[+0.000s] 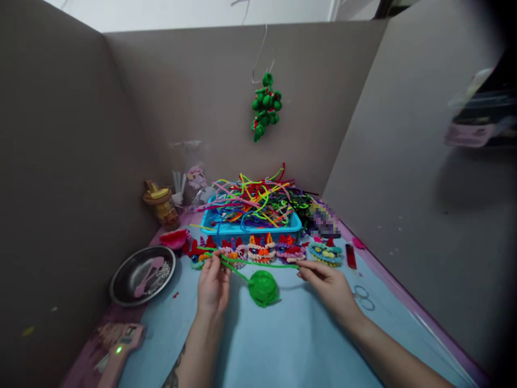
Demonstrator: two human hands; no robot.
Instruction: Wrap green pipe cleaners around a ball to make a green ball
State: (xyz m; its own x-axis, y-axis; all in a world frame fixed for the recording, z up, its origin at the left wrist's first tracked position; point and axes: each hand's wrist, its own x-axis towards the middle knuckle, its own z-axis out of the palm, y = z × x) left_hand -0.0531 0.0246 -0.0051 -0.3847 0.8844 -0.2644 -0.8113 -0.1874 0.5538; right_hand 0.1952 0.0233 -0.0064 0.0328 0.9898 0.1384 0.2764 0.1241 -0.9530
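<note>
Green pipe cleaners stretch between my two hands above the blue table cover. My left hand pinches them near one end, where several strands cross and poke out to the left. At the right, my right hand grips the other end between thumb and fingers. Below and between the hands lies a flat green coil of the same fuzzy material, with one strand running from it up to my left hand. Behind the hands stands a row of colourful fuzzy figures.
A blue basket heaped with pipe cleaners stands at the back. On the left are a steel bowl and a pink glue gun with a green light. Scissors lie at right. A green fuzzy ornament hangs before the back panel.
</note>
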